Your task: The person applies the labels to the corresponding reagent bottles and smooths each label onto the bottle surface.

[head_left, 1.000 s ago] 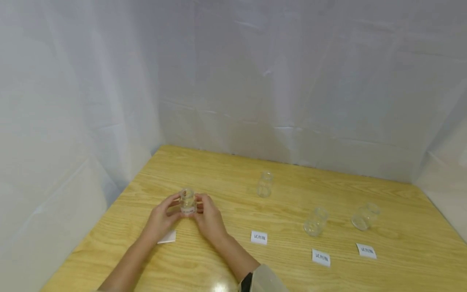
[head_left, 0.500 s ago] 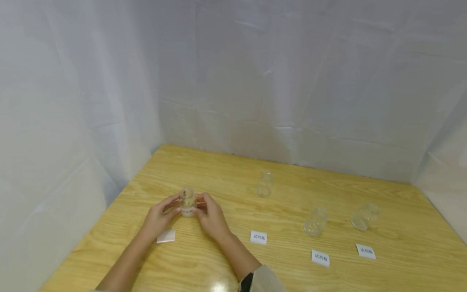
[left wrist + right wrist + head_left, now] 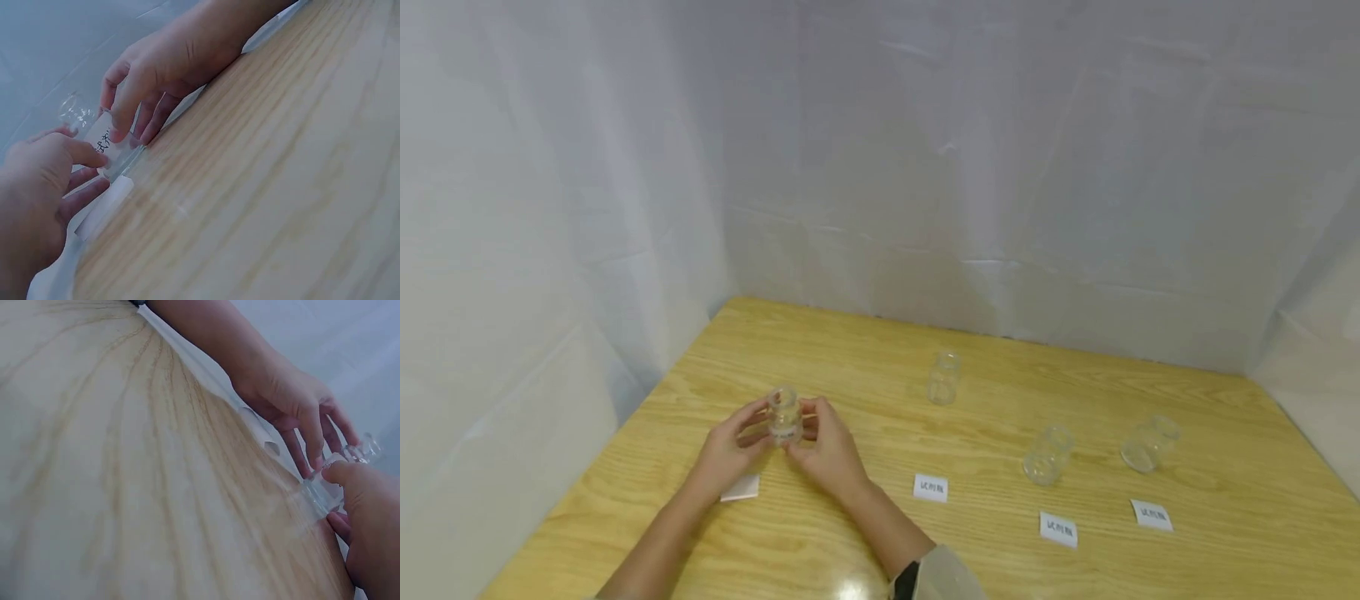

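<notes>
A small clear glass reagent bottle stands upright at the left of the table in the head view, its open mouth upward. My left hand holds it from the left and my right hand from the right, fingers curled around its sides. A white paper label with dark characters lies against the bottle's front. In the left wrist view both thumbs press on that label. The right wrist view shows my right thumb across the front of the glass.
A white paper piece lies beside my left wrist. Three more clear bottles stand to the right: one farther back, a middle bottle and a right-hand bottle. Printed labels lie in front of them. White curtains enclose the table.
The bottle stays in about the same place between both hands. My thumbs have shifted over the label, the right one now lower on the bottle's front.
</notes>
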The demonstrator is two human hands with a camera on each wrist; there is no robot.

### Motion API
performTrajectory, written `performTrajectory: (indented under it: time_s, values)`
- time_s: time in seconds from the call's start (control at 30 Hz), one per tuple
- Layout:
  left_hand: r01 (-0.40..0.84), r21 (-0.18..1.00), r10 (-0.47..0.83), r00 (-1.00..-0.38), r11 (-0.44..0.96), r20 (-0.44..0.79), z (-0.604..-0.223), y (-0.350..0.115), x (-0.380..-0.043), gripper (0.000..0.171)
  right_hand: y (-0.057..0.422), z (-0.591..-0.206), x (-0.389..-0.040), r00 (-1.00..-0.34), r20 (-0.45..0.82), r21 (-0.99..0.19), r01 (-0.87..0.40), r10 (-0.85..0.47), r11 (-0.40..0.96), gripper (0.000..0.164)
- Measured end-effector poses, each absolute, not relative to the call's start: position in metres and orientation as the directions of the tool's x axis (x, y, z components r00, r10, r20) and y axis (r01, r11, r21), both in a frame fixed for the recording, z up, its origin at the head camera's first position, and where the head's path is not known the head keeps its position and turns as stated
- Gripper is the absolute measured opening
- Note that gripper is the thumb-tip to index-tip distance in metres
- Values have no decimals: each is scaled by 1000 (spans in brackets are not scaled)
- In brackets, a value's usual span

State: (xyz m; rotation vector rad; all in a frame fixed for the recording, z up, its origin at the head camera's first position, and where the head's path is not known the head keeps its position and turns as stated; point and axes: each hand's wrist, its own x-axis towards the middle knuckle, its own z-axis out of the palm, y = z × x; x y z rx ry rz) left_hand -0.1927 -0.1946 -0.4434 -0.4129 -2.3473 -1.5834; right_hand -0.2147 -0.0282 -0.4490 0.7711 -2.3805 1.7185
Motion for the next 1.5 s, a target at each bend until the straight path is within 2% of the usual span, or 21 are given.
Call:
performTrajectory:
  time_s: [0.17,0.37,0.5,0.73,1.1,1.5]
  values:
    - [435,810,99,-896,393,433,-447,-190,-194,61,-30,-450,-213,-866,410,-825,-486,-287,287,48]
    - [410,770,72,-898,489,433,-447,-182,-194,66,-31,-452,-213,-840,476,-765,-542,-261,347,44]
    - [432,750,72,-884,500,461,-445,-182,-193,59,-31,-452,-213,-835,489,-757,-550,-252,353,39]
    - [519,724,109,-839,455,533,-443,-189,-195,47,-26,-447,-214,-850,429,-810,-512,-305,288,32]
    - [460,769,95,-877,444,470,-441,-195,-195,40,-19,-443,-218,-847,381,-828,-491,-372,271,30]
    - [346,838,53,-932,422,358,-439,-197,-193,38,-16,-444,-220,-830,400,-828,-509,-390,235,26]
